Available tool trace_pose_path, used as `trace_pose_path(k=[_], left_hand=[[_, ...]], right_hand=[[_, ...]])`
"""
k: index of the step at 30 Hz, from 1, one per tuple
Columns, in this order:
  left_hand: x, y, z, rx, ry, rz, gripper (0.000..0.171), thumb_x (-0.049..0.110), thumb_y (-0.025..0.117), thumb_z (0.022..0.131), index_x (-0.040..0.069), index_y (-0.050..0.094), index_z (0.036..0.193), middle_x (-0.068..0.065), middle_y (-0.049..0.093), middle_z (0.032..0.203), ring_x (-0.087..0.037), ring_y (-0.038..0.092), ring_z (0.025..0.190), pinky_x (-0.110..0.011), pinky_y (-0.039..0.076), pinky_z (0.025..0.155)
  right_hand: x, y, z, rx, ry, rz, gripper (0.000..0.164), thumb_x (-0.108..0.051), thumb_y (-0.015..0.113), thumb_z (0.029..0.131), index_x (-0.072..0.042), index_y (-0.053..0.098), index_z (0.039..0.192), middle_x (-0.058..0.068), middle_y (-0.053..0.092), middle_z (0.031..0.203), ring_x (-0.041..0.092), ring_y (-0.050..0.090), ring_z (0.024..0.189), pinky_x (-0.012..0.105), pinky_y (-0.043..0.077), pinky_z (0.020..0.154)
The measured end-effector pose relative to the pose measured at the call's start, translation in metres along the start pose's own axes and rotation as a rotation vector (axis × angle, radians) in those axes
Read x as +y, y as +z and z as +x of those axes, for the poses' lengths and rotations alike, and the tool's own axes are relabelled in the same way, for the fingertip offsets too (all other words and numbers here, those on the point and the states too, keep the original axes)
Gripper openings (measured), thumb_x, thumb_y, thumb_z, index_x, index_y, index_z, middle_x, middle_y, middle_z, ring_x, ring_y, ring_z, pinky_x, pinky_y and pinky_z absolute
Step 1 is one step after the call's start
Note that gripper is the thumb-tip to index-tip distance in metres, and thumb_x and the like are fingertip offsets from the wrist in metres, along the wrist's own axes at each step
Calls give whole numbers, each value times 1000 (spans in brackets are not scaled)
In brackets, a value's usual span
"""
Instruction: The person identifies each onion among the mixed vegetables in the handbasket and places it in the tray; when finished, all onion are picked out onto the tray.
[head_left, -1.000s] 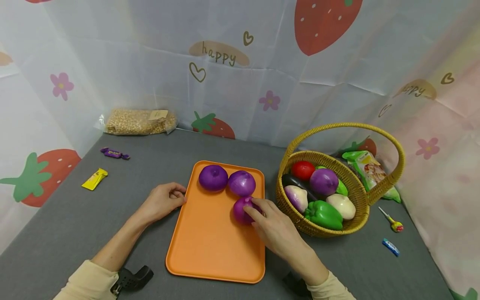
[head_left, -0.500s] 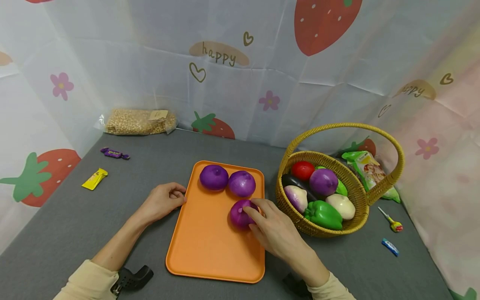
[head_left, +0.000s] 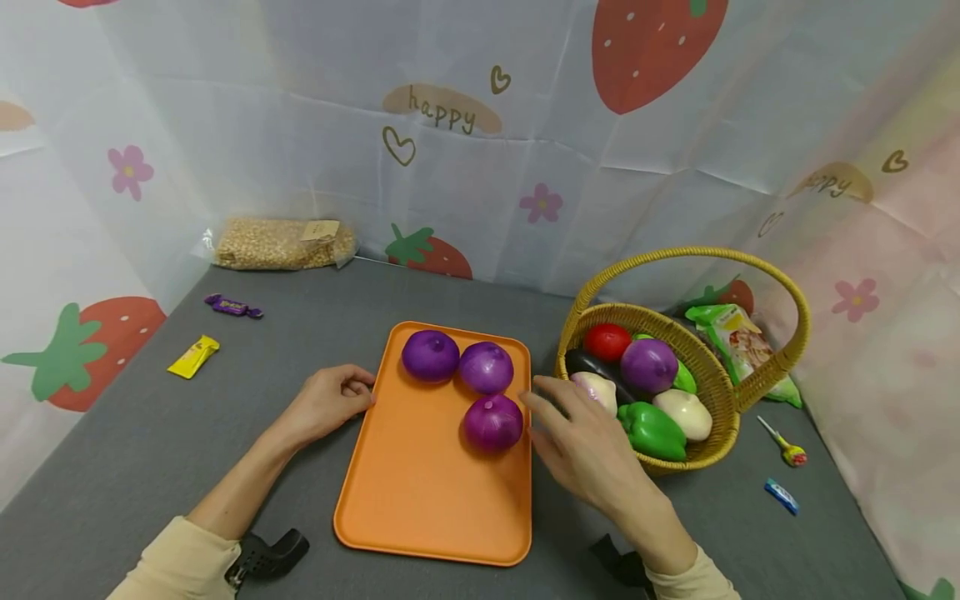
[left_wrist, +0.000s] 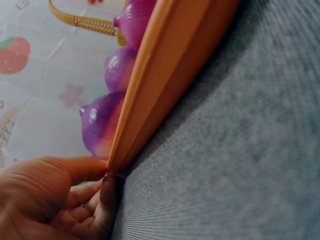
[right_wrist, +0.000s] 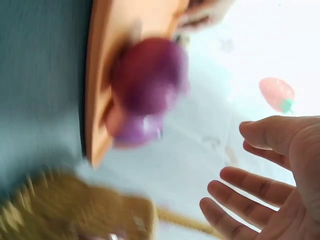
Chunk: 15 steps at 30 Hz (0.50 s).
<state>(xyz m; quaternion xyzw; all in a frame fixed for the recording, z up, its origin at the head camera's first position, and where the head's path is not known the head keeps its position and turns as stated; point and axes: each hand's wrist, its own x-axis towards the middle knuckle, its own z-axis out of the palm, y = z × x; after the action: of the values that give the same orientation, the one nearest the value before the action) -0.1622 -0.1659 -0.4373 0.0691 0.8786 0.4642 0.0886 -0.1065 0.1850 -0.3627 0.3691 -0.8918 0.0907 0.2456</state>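
Three purple onions lie on an orange tray (head_left: pixel 420 483): a dark one (head_left: pixel 430 356) at the far left, a second (head_left: pixel 487 367) beside it, and a reddish-purple one (head_left: pixel 492 422) nearer. At the tray's left edge, my left hand (head_left: pixel 330 402) pinches the rim between thumb and fingers, as the left wrist view shows. My right hand (head_left: pixel 588 442) is over the tray's right edge, apart from the near onion, with its fingers spread and nothing held. Behind it stands a wicker basket (head_left: pixel 723 425) of vegetables, partly hidden by that hand.
The basket holds a tomato (head_left: pixel 607 342), a purple onion (head_left: pixel 648 366), an eggplant (head_left: pixel 588 364), a green pepper (head_left: pixel 654 432) and pale turnip-like pieces. A grain bag (head_left: pixel 277 244) and wrapped candies (head_left: pixel 193 357) lie left. A green packet (head_left: pixel 742 346) and lollipop (head_left: pixel 791 452) lie right.
The near onion was shifted slightly left and toward me, then my right hand released it and moved right toward the basket. My left hand has stayed at the tray rim.
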Motion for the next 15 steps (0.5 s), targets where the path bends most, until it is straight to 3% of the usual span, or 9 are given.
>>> trace_pose_path(k=[6, 10, 15], left_hand=[[2, 0, 0, 3, 0, 0, 28, 15, 64, 89, 1, 65, 114, -8, 70, 90, -13, 62, 74, -28, 48, 71], [2, 0, 1, 5, 4, 1, 28, 15, 64, 89, 1, 65, 113, -8, 70, 90, -13, 62, 74, -29, 48, 71], [0, 0, 1, 2, -1, -6, 29, 15, 64, 89, 0, 65, 114, -8, 70, 89, -13, 61, 73, -29, 48, 70]], right_hand=[[35, -39, 4, 44, 20, -69, 45, -12, 78, 76, -7, 66, 119, 17, 63, 121, 33, 63, 104, 46, 54, 85], [62, -55, 9, 45, 35, -127, 42, -12, 74, 78, -5, 66, 119, 19, 62, 121, 36, 62, 104, 49, 53, 83], [97, -62, 13, -42, 101, -181, 38, -10, 69, 82, -6, 64, 120, 21, 61, 120, 41, 61, 105, 53, 53, 74]])
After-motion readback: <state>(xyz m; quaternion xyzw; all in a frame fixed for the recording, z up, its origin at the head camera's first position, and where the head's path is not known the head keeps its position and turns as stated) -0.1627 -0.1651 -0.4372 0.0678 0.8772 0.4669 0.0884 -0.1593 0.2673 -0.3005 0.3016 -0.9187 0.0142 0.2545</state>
